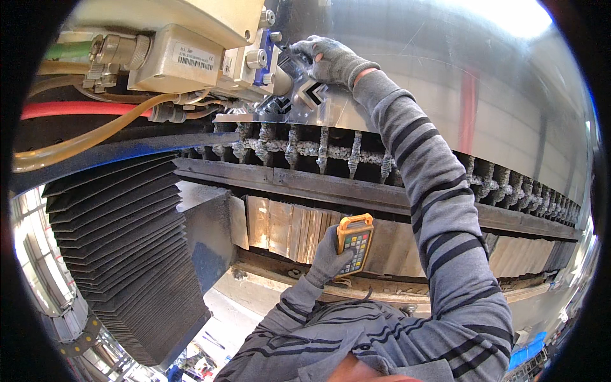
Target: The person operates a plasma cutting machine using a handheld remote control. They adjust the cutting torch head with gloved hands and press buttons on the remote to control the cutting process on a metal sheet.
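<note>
My left hand [329,258], in a grey glove, grips a yellow-framed handheld remote control [354,248] with rows of coloured buttons. Its thumb lies over the keypad. Out over a shiny metal sheet [420,86], my right hand [329,59] is also gloved, with its fingers bent down beside the cutting head [258,59]. Whether those fingers hold something is hard to make out. Just below that hand, a chevron-shaped cutout [313,93] shows dark through the sheet. More cut shapes lie partly hidden under the head's nozzle end.
Slag-crusted support slats [292,145] carry the sheet above a steel rail [296,179]. Hoses, one red [90,110] and one amber [95,136], run to the head from the left. A black bellows cover [124,248] stands at lower left. Metal panels [286,229] line the machine's side.
</note>
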`<state>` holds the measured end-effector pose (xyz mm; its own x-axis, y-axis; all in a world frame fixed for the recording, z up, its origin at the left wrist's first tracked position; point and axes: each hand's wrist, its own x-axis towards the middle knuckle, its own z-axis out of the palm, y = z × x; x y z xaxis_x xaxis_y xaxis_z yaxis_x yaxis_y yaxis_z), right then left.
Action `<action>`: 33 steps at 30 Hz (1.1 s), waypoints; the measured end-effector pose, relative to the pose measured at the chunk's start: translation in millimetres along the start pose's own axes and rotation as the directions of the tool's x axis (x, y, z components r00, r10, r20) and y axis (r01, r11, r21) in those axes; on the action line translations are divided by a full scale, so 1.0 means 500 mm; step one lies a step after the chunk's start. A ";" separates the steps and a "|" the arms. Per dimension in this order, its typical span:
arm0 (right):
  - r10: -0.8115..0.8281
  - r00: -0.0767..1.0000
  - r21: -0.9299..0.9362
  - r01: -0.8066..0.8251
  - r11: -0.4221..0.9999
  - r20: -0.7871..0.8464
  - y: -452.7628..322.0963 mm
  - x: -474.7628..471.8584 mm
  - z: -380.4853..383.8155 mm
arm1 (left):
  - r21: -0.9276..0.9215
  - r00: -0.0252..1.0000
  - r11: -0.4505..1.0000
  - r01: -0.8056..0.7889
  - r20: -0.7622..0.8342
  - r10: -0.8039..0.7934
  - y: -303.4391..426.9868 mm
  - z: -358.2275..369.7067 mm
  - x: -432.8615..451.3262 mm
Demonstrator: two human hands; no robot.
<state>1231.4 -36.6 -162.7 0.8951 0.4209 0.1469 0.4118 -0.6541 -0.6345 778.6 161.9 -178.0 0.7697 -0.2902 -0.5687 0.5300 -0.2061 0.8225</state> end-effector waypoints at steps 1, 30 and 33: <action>-0.007 1.000 -0.064 0.009 0.998 0.029 0.003 0.001 -0.001 | -0.005 1.000 1.000 -0.005 0.008 0.005 -0.003 -0.002 0.001; 0.266 0.942 -0.139 -0.241 0.961 0.205 -0.049 0.089 -0.016 | -0.090 1.000 0.996 0.001 0.000 -0.001 0.000 0.006 0.011; 0.254 0.939 -0.052 -0.249 0.967 0.231 -0.051 0.094 -0.015 | -0.071 1.000 0.997 0.028 -0.001 -0.028 -0.004 0.010 0.009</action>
<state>1264.4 -4.9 -134.1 0.9060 0.3739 -0.1982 0.1844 -0.7704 -0.6104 779.4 156.2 -182.2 0.7549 -0.2837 -0.5914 0.5752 -0.1470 0.8047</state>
